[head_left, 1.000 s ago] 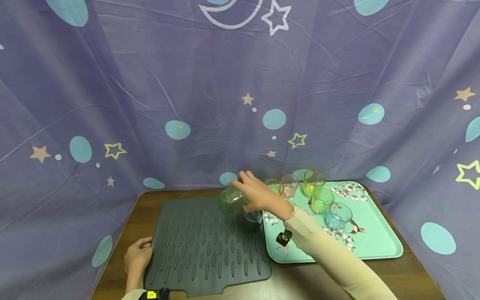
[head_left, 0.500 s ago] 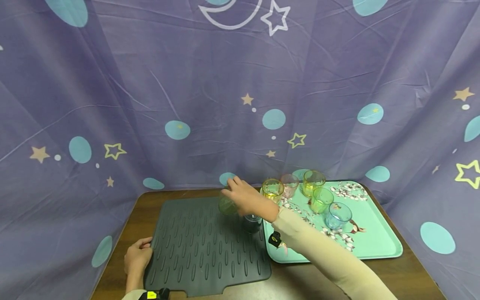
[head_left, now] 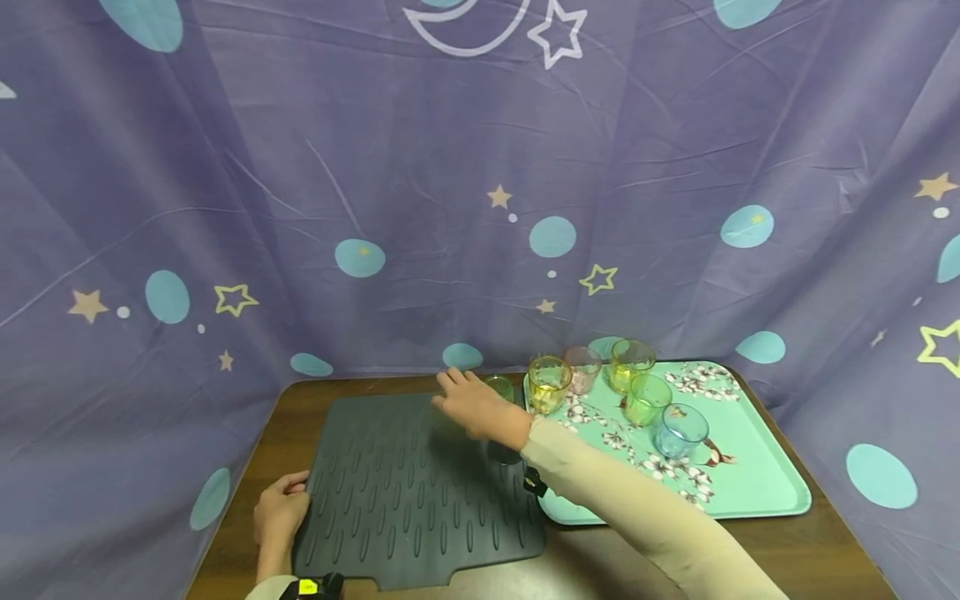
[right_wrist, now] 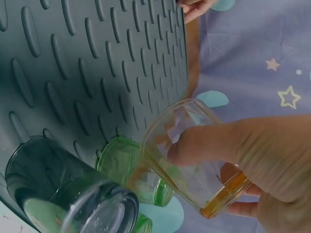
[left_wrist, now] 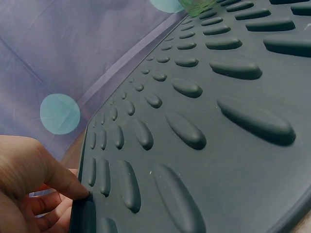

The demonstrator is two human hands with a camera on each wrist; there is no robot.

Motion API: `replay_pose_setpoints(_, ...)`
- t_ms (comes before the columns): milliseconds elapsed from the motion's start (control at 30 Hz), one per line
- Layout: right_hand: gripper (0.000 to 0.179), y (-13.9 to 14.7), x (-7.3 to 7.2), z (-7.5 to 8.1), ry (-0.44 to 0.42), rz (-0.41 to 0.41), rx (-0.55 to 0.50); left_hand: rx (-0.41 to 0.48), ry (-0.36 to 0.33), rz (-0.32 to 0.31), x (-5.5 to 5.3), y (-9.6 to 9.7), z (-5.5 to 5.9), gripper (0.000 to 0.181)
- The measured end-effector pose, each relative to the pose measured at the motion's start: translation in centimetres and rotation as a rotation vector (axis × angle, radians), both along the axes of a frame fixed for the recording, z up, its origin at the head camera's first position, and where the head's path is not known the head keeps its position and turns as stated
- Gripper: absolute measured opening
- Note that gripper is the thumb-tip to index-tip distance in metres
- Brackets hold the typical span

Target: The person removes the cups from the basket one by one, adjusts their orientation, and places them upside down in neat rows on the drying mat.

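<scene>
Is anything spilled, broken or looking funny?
I see nothing spilled or broken. A green glass and a smoky-blue glass stand upside down on the drying mat, unlike the upright glasses on the floral tray.

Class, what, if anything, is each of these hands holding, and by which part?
The right hand holds a clear, amber-tinted glass by its side wall; the left hand grips the dark mat by its left edge.

Right arm (head_left: 637, 504) is stretched diagonally in from the lower right of the head view. Right hand (head_left: 480, 408) is held a bit below centre, back turned up, thumb (right_wrist: 204, 144) and fingers (right_wrist: 243, 208) curled in a grip. Left hand (head_left: 280, 510) is parked lower left, kinda set in a pinch.
</scene>
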State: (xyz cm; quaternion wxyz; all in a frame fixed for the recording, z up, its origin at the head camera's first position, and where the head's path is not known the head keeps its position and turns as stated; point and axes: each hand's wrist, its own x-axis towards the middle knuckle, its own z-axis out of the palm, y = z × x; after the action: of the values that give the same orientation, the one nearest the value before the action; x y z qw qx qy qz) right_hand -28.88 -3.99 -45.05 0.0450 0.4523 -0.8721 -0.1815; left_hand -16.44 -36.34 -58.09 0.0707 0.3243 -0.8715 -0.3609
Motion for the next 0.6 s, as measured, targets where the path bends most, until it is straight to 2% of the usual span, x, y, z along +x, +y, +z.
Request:
replay_pose_setpoints(133,0.055,-0.8,0.2,-0.3,0.050,0.028,0.032,0.000,-0.003,0.004,0.0,0.1,0.0,0.040)
replay_pose_setpoints(300,0.048,-1.7,0.6,-1.0,0.142,0.054,0.135,0.013,-0.004,-0.006,0.0,0.2,0.1,0.042)
replay_pose_setpoints(500,0.047,-2.2,1.4,-2.5,0.238,0.060,0.294,0.011,0.001,-0.006,0.0,0.0,0.1,0.044)
replay_pose_setpoints(600,0.044,-2.2,1.6,-3.4,0.254,0.057,0.324,0.012,0.004,-0.009,0.2,0.0,0.2,0.044)
